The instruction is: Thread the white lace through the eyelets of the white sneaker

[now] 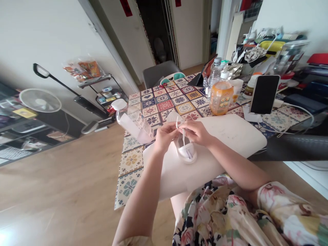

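A white shoe (187, 158) stands on a white sheet (225, 131), its heel end toward me and its toe partly hidden behind my hands. Above the shoe, my left hand (166, 135) has its fingers closed in a pinch on a white shoelace (183, 137). From the other side my right hand (196, 132) pinches the same lace, and the fingertips of both hands nearly meet. One piece of lace sticks up over the fingers, and another hangs down toward the shoe opening. Exactly how the lace runs between the fingers is hidden.
Left of my hands stands a clear bottle with a white cap (122, 106). An orange-wrapped jar (220, 99), a plastic bottle (215, 73) and a phone (265, 95) on a stand are at the right. Red scissors (164, 85) lie on the patterned tablecloth (165, 106) near a grey chair (161, 71).
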### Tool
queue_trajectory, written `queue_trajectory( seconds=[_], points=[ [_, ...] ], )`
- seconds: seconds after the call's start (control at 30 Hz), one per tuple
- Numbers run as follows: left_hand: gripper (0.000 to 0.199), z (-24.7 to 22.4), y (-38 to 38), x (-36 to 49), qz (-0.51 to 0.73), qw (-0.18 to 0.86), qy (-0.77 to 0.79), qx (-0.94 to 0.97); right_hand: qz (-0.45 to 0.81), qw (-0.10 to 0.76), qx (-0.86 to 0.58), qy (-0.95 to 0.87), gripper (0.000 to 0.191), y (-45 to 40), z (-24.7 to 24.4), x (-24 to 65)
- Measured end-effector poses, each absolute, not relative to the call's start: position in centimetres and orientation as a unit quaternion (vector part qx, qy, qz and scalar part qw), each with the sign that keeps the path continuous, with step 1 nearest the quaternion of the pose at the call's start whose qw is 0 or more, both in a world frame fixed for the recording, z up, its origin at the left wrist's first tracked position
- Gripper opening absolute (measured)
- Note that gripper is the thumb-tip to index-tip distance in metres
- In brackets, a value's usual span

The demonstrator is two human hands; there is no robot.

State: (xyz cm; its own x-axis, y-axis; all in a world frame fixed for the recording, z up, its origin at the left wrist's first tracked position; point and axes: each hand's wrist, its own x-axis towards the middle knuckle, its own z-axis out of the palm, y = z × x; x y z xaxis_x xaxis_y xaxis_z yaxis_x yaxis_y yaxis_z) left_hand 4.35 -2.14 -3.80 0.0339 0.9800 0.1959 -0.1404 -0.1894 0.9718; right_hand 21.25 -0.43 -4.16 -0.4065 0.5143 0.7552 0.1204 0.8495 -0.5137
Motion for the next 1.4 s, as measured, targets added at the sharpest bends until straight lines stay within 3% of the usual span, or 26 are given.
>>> queue_trajectory(
  seconds=[0.23, 0.37, 0.53, 0.73, 0.87, 1.07, 1.2, 1.4],
  points=[
    [0.017, -4.2, -2.8, 4.9, 0.612, 0.320, 0.405, 0.599, 0.288, 0.530, -0.262, -0.753, 0.035, -0.7, -4.0, 20.7],
    [0.006, -4.0, -3.1, 4.8, 0.567, 0.207, 0.419, 0.678, 0.357, 0.549, -0.305, -0.691, 0.024, -0.3, -4.4, 20.3],
    [0.007, -3.7, -3.2, 4.6, 0.543, 0.154, 0.442, 0.697, 0.363, 0.516, -0.276, -0.725, 0.015, -0.2, -4.2, 20.5],
    [0.015, -4.1, -2.7, 4.5, 0.601, 0.237, 0.469, 0.602, 0.322, 0.492, -0.268, -0.763, 0.007, -0.2, -4.3, 20.6],
    [0.029, -3.9, -2.3, 4.8, 0.647, 0.346, 0.447, 0.513, 0.201, 0.536, -0.247, -0.782, 0.019, 0.0, -4.7, 20.6],
    [0.036, -3.9, -2.1, 4.8, 0.631, 0.436, 0.433, 0.473, 0.114, 0.564, -0.179, -0.798, 0.011, 0.2, -4.6, 20.5],
    [0.031, -4.1, -1.7, 4.2, 0.631, 0.453, 0.427, 0.463, 0.190, 0.593, -0.174, -0.763, 0.012, 0.0, -4.1, 20.6],
    [0.028, -3.1, -0.7, 2.6, 0.731, 0.519, 0.312, 0.313, 0.510, 0.640, -0.162, -0.551, 0.025, 0.6, -3.5, 21.5]
  ],
)
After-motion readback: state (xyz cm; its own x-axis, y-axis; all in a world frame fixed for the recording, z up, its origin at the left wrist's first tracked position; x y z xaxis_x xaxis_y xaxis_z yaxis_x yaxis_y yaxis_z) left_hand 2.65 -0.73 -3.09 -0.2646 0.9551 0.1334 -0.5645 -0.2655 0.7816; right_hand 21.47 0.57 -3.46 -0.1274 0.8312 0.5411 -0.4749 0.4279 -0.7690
